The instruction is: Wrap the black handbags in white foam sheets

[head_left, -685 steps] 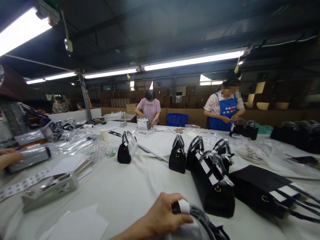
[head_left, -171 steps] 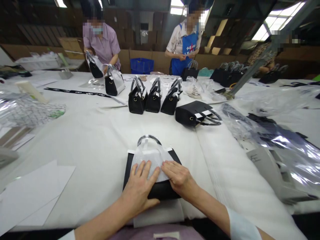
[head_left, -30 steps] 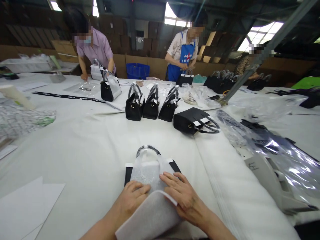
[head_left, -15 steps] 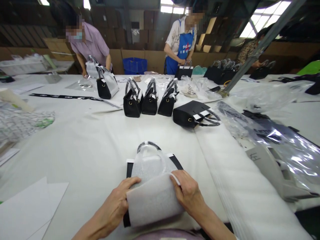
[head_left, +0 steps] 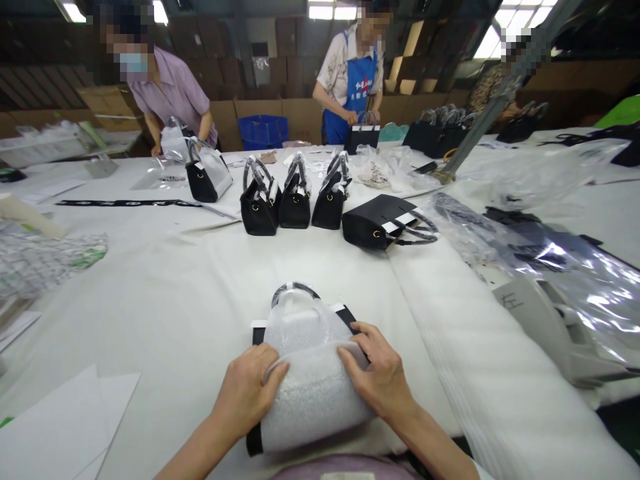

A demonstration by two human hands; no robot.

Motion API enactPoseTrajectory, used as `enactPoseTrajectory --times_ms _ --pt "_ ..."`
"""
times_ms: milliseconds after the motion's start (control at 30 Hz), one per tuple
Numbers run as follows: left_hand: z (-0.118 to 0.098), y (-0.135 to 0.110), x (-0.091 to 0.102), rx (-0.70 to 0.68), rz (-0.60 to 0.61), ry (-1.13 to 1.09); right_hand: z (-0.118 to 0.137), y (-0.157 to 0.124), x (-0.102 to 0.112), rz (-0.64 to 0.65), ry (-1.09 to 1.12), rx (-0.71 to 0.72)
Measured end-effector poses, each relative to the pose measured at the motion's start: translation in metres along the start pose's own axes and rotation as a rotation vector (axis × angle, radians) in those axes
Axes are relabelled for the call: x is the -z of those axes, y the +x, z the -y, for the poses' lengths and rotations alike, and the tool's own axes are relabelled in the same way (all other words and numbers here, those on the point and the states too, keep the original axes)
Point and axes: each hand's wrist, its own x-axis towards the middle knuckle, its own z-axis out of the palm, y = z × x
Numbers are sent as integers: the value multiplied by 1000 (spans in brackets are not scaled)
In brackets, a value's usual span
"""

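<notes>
A black handbag [head_left: 255, 437] lies in front of me, its handle [head_left: 295, 288] pointing away and covered in clear film. White foam sheet [head_left: 315, 400] covers most of its near face, and a whitish translucent layer lies over the upper part and handle. My left hand [head_left: 253, 383] pinches the foam sheet's upper edge at the left, thumb on top. At the right, my right hand [head_left: 375, 367] grips the same edge between thumb and fingers, its fingertips by the bag's black side.
Three upright black handbags [head_left: 295, 203] and one lying on its side [head_left: 377, 223] are ahead. White sheets [head_left: 65, 420] lie at left; clear plastic film [head_left: 565, 267] and a grey-white dispenser [head_left: 540, 320] are at right. Co-workers [head_left: 173, 100] handle bags across the table [head_left: 200, 293].
The foam sheet's edge now lies flatter against the bag. My left thumb has come over the edge, and my right fingers have spread toward the bag's right side.
</notes>
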Motion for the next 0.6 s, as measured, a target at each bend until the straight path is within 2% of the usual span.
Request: enactPoseTrajectory --times_ms 133,233,300,367,433,500,600 --pt "1 8 2 83 50 -69 1 5 1 14 41 -114" --pt "-1 10 2 118 47 -102 2 5 0 -35 56 -169" --pt "-2 9 2 135 36 -114 3 4 0 -107 -28 -85" --pt "-3 9 2 151 35 -119 5 2 0 -131 -157 86" --pt "-4 9 2 167 48 -119 9 3 1 -23 -191 280" --pt "-4 10 3 181 59 -116 14 7 2 170 -115 408" --pt "-7 11 6 189 64 -105 24 17 -1 386 -73 380"
